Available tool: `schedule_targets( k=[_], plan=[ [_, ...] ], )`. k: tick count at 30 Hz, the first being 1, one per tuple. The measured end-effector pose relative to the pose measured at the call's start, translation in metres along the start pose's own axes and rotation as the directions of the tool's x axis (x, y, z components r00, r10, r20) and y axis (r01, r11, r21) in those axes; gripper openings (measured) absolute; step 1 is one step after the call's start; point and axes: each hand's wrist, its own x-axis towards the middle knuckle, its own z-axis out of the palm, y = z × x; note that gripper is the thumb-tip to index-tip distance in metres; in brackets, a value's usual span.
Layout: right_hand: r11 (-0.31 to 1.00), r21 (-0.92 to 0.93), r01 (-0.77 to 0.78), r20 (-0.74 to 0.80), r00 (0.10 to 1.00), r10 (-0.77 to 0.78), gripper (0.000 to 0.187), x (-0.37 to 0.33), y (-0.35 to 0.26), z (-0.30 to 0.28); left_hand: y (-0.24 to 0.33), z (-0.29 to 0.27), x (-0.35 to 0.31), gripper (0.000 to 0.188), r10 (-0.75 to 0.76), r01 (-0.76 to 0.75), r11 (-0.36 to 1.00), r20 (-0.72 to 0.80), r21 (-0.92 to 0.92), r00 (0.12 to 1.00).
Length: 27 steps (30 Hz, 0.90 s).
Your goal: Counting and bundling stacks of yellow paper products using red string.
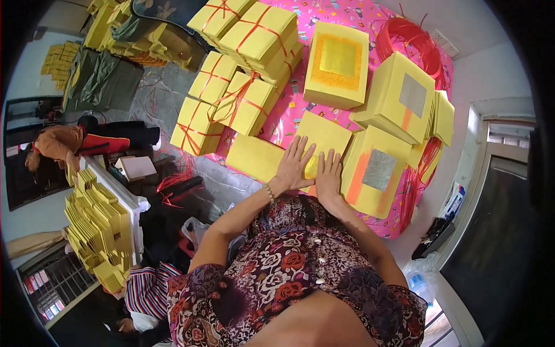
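Across the middle and right, under a pink cartoon-print cover, a broad tabletop (287, 118). To its left, a stretch of grey floor (156, 98). At far left, a second, white-edged table loaded with yellow paper in rows (101, 214); near it, a person in a brown top (58, 141) and, lower down, a person in a striped top (151, 289).

On the left part of the pink cover, a cluster of yellow bundles (257, 34), bound crosswise with red ties, some piled on others. To their right, a tall yellow stack with a gold square on an orange ground (337, 87). Farther right, a tilted yellow stack with a silver patch (399, 113). Nearer, just beside the right hand, another silver-patched stack (390, 168), with an orange band along the patch. Behind, toward the upper right corner, a coil of red strands (388, 41).

Directly in front of the body, between the silver-patched stack and a plain yellow piece (251, 159), the yellow paper being handled (324, 133); thickness hard to tell. Flat on its near part, fingers spread, the left hand (295, 168); close alongside, also flat with fingers slightly parted, the right hand (329, 176). Between both, a bit of gold patch (311, 168). Around the left wrist, a beaded bracelet (268, 192).
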Motion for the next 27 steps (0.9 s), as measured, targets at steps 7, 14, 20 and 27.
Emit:
schedule_targets(
  k=[7,14,20,27],
  plan=[
    [0.995,0.096,0.034,0.029,0.999,-0.037,0.074,-0.002,0.011,-0.005,-0.008,0.007,-0.001,0.106,0.044,-0.044,0.997,-0.014,-0.059,0.999],
    [0.975,0.216,0.051,-0.092,0.995,-0.032,0.075,0.004,0.013,0.017,-0.009,0.008,0.0,0.099,0.037,-0.038,0.997,-0.019,-0.06,0.999],
    [0.997,-0.079,-0.016,-0.457,0.889,-0.022,0.039,0.02,0.021,-0.001,0.014,-0.003,0.0,0.067,-0.107,0.0,0.957,-0.352,-0.292,0.93],
    [0.99,-0.112,0.086,-0.423,0.897,-0.126,0.016,0.038,0.027,-0.018,0.026,0.055,0.025,0.048,-0.738,0.213,0.26,-0.051,-0.942,0.673]
  ],
)
